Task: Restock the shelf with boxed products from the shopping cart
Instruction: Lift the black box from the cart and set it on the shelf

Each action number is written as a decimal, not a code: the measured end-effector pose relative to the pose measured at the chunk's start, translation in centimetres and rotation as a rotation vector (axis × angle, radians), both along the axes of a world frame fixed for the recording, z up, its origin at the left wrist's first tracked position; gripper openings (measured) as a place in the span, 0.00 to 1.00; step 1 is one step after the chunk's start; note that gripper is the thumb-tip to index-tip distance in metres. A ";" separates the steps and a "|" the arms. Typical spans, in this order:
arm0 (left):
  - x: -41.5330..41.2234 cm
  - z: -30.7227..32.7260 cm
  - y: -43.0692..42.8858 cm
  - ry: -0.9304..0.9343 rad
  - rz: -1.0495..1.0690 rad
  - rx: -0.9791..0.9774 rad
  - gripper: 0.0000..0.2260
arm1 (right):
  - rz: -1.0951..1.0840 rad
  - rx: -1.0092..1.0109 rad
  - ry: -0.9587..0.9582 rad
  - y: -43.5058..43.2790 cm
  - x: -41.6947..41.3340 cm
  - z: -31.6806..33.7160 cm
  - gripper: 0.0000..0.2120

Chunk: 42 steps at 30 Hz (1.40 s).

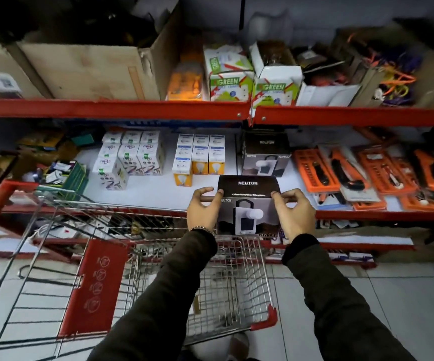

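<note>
Between both hands, a black box (248,201) is gripped at its sides by the left hand (204,208) and right hand (292,212), at the shelf (158,188) front edge. Bare shelf lies left of them; a matching box (265,155) stands just beyond, the cart (226,290) below.

We see a bare stretch of the white middle shelf board (148,190) at centre frame, open from the front edge. Behind it stand white bulb cartons (132,157) and yellow-and-white bulb boxes (200,158). A black Neuton box (265,155) blocks the right rear, with orange blister-packed tool sets (361,175) crowding beyond it. Overhead, the red steel shelf beam (111,109) caps the gap. The wire shopping cart (226,290) fills the lower centre.
</note>
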<state>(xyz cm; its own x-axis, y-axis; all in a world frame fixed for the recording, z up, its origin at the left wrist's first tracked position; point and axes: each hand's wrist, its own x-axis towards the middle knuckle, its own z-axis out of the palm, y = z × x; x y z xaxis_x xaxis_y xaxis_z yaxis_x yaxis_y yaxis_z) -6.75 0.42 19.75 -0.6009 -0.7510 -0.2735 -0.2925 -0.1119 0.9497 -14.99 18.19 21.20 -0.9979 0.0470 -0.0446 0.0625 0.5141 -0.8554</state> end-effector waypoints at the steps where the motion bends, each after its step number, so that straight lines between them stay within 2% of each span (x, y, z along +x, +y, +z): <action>1: -1.1 0.1 0.3 0.010 -0.027 -0.008 0.11 | 0.000 -0.017 -0.003 0.4 -0.9 0.1 0.12; 7: -6.9 0.3 1.5 -0.010 -0.164 -0.126 0.11 | 0.000 -0.030 -0.037 1.8 -6.6 -1.1 0.08; 11: -10.0 -1.0 2.1 -0.097 -0.206 -0.141 0.12 | 0.022 -0.010 -0.095 2.1 -9.7 -2.6 0.07; 15: -11.7 -3.0 2.6 -0.184 -0.235 -0.146 0.13 | 0.060 0.038 -0.162 2.4 -11.4 -4.0 0.10; 21: -12.5 -4.1 3.1 -0.173 -0.237 -0.168 0.12 | 0.062 0.075 -0.175 2.5 -12.3 -5.8 0.14; 24: -12.5 -4.3 3.1 -0.181 -0.234 -0.169 0.13 | 0.083 0.125 -0.130 2.2 -11.9 -5.7 0.17; 26: -12.1 -4.2 3.0 -0.172 -0.234 -0.193 0.14 | 0.082 0.186 -0.001 2.0 -11.2 -5.3 0.19; 29: -10.8 -3.7 2.7 -0.121 -0.246 -0.308 0.14 | 0.148 0.325 0.213 1.3 -9.5 -4.3 0.18; 31: -9.4 -3.6 2.1 -0.094 -0.282 -0.433 0.13 | 0.232 0.389 0.291 0.4 -8.2 -3.8 0.17; 37: -3.8 -5.0 -1.0 -0.151 -0.367 -0.818 0.13 | 0.439 0.532 0.342 -3.5 -3.7 -4.6 0.16; 42: 1.8 -7.1 -5.2 -0.276 -0.476 -0.958 0.16 | 0.599 0.579 0.314 -7.4 1.0 -6.8 0.16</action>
